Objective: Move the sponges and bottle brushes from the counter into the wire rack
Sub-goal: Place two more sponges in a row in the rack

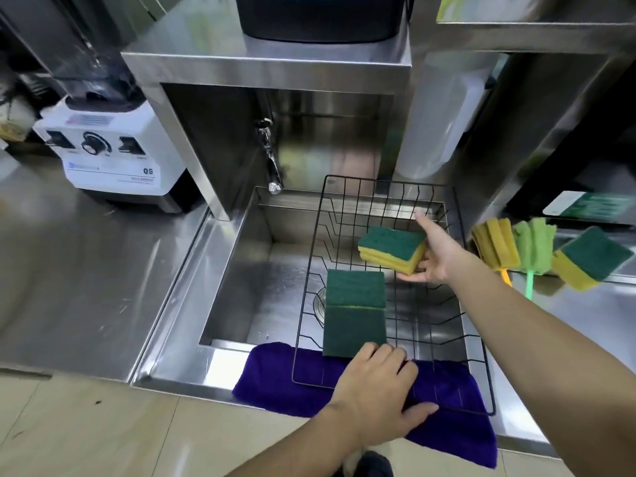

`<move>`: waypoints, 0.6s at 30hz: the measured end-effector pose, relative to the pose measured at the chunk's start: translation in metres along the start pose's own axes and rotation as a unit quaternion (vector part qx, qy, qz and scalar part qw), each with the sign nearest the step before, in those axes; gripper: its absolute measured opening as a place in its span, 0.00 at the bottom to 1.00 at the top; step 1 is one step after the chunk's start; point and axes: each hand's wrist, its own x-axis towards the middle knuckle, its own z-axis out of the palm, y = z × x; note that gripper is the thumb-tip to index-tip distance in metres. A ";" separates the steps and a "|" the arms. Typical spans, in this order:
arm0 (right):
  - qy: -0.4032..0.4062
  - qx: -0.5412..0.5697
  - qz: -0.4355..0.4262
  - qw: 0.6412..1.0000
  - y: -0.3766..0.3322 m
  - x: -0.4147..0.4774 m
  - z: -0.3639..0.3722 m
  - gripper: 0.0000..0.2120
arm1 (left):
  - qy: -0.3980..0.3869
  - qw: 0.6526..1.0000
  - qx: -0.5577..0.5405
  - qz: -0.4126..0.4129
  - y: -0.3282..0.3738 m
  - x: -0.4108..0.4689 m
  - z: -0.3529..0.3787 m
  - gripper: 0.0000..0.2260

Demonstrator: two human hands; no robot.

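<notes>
A black wire rack (pixel 347 197) sits over the steel sink. Two green-topped sponges (pixel 354 315) lie side by side in its near left part. My right hand (pixel 435 254) is shut on a stack of two green-and-yellow sponges (pixel 392 247), held above the rack's right half. My left hand (pixel 377 394) rests on the rack's front rim, fingers curled by the near sponge. On the counter to the right lie a yellow bottle brush (pixel 495 244), a green bottle brush (pixel 533 244) and one more sponge (pixel 592 258).
A purple cloth (pixel 275 376) hangs over the sink's front edge under the rack. The faucet (pixel 272 160) points down at the sink's back left. A white blender (pixel 106 149) stands on the left counter. A steel shelf overhangs the right counter.
</notes>
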 end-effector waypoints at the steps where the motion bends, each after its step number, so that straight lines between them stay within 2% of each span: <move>1: -0.004 -0.010 -0.018 1.000 0.000 -0.001 -0.001 0.25 | 0.000 1.000 0.002 0.005 0.001 0.002 0.000 0.25; 4: 0.028 -0.042 -0.076 0.996 -0.001 0.003 -0.001 0.23 | -0.002 1.000 0.016 0.021 0.002 0.008 0.000 0.26; 7: 0.058 -0.003 -0.126 0.990 0.001 0.004 0.003 0.16 | -0.004 0.999 0.016 0.033 0.006 0.014 0.001 0.27; 9: 0.050 0.001 -0.151 0.987 0.004 0.005 0.008 0.20 | -0.005 0.999 0.015 0.035 0.007 0.015 0.001 0.27; 11: 0.051 -0.017 -0.169 0.984 0.010 0.007 0.016 0.20 | -0.009 0.999 0.016 0.031 0.006 0.016 0.000 0.27; 15: 0.019 -0.118 -0.156 0.981 0.025 0.013 0.030 0.16 | -0.021 0.999 0.017 0.027 0.006 0.017 -0.004 0.27; 18: -0.014 -0.152 -0.141 0.978 0.035 0.019 0.032 0.14 | -0.032 0.999 0.019 0.023 0.006 0.016 -0.007 0.27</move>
